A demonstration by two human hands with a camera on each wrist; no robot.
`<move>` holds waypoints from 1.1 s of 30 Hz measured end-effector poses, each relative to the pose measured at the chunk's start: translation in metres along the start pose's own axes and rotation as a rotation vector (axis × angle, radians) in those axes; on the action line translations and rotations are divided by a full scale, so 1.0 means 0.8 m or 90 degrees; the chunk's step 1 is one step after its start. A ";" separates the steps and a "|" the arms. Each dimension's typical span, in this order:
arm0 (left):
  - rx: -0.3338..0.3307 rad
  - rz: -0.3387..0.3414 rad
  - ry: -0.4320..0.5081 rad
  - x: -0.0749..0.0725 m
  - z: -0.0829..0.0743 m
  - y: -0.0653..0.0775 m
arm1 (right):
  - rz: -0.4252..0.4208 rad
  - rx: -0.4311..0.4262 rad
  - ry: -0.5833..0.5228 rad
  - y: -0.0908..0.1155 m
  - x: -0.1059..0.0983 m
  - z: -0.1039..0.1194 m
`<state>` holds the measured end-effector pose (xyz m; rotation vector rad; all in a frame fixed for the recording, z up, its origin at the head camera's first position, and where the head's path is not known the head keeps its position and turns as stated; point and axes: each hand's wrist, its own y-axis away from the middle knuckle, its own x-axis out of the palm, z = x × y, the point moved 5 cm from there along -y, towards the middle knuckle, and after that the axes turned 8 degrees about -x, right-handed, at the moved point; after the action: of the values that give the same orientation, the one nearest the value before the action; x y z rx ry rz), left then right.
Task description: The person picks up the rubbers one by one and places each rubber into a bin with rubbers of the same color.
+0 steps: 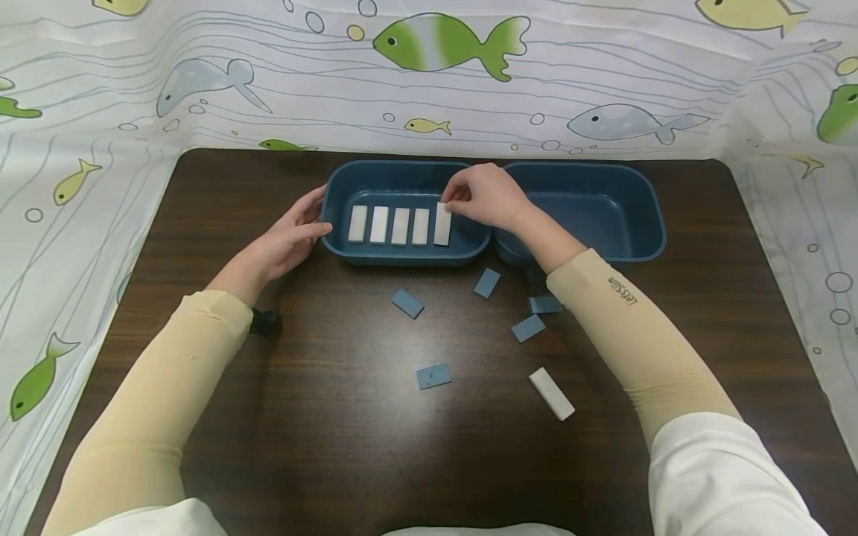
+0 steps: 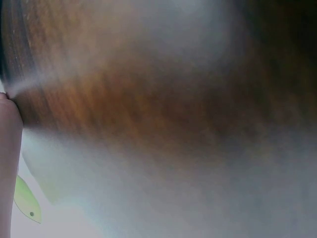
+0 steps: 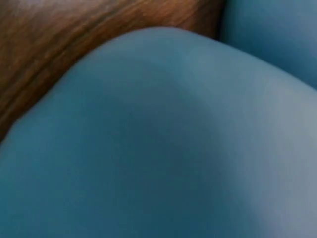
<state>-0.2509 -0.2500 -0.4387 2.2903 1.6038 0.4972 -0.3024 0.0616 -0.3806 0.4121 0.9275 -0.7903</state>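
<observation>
Near the right end of the left blue plastic bin (image 1: 412,260), my right hand (image 1: 488,196) pinches a white rectangular block (image 1: 442,225) by its upper end. Several similar white blocks (image 1: 400,226) stand in a row to its left, inside the bin. My left hand (image 1: 291,232) grips the bin's left end, thumb over the rim and fingers along the outside wall. A blurred blue bin wall (image 3: 148,139) fills most of the right wrist view. Only a strip of the left hand (image 2: 9,163) shows at the edge of the left wrist view.
A second blue bin (image 1: 590,212) stands at the right, under my right forearm. Several small blue tiles (image 1: 434,376) lie scattered on the dark wooden table (image 1: 322,439). One white block (image 1: 552,394) lies at the front right. A fish-patterned curtain (image 1: 322,97) borders the table.
</observation>
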 end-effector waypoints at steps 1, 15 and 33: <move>0.000 0.000 0.000 0.000 0.000 0.000 | 0.000 0.001 0.005 0.000 0.001 0.000; 0.003 0.000 0.005 0.002 0.000 0.000 | 0.002 -0.023 0.090 0.003 0.009 0.001; 0.003 0.002 0.008 0.003 0.000 -0.001 | -0.010 -0.027 0.116 0.000 0.013 -0.004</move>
<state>-0.2510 -0.2476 -0.4392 2.2989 1.6093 0.5101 -0.3006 0.0593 -0.3915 0.4450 1.1177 -0.7546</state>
